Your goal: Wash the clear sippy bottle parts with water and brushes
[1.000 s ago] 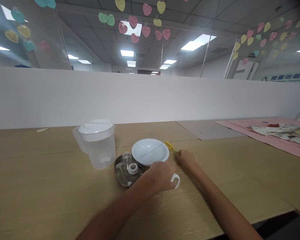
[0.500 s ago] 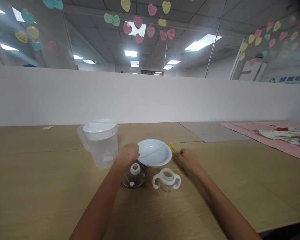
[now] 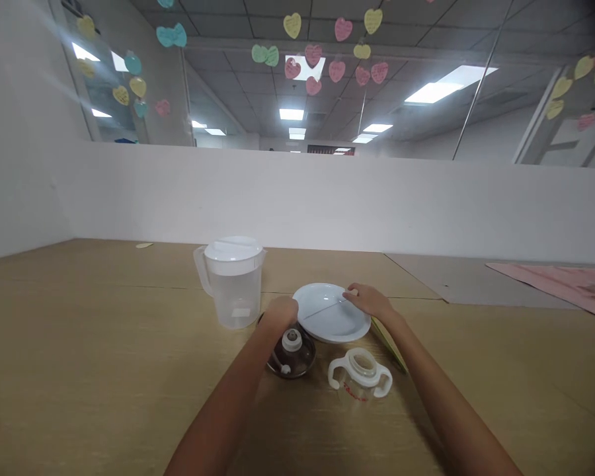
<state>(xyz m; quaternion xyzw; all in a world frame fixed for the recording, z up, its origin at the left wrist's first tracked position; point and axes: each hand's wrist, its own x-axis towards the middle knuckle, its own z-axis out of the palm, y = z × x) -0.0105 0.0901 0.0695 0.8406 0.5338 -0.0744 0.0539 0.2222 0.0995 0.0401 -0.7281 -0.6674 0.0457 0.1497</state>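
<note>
A white plate lies on the table with a thin rod across it. My right hand reaches over the plate's right rim, its fingertips pinched at the rod's upper end. My left hand is closed beside the plate's left rim, above a dark round lid-like piece with a white centre; its fingertips are hidden. A clear cup with two white handles stands in front of the plate. Under my right wrist, a long yellow-green item lies right of the plate.
A clear pitcher with a white lid stands behind and left of my left hand. A pink cloth lies at the far right. A low white wall bounds the back of the table. A small flat piece lies at the back left.
My right hand has left the yellow-green item and moved left onto the plate's rim, at the rod. My left hand remains closed by the plate. The view has turned left.
</note>
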